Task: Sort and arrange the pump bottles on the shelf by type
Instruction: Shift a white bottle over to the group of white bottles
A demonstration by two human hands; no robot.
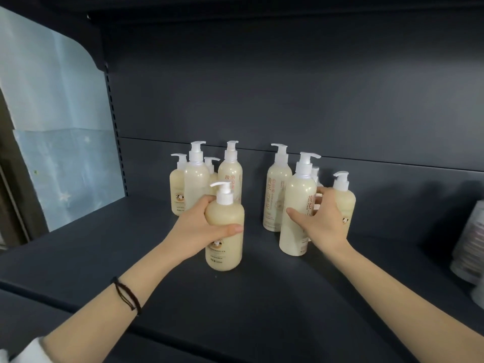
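Here, in the middle of the frame, the left hand is clamped on a short pump bottle, thumb across its front and fingers curled behind its shoulder; the bottle stands upright at the front of the dark shelf, apart from the rest. To the right of centre the right hand wraps a tall pump bottle, thumb pressed on its front and fingertips showing past its right side. Just behind that one stands a second tall bottle with red lettering, and a short bottle with a round logo sits just beside the right hand's knuckles, partly covered by them. Between these two a further pump head peeks out, its body hidden. Left of centre a cluster of four crowds close behind the left hand: a short bottle at far left, a plain tall bottle, a small pump top behind and a lettered tall bottle. The grey back panel fills the upper frame. A pale blue board leans at the upper left. At the right edge lie blurred pale packages. A dark cord bracelet circles the left wrist, and a white sleeve shows at the lower left corner
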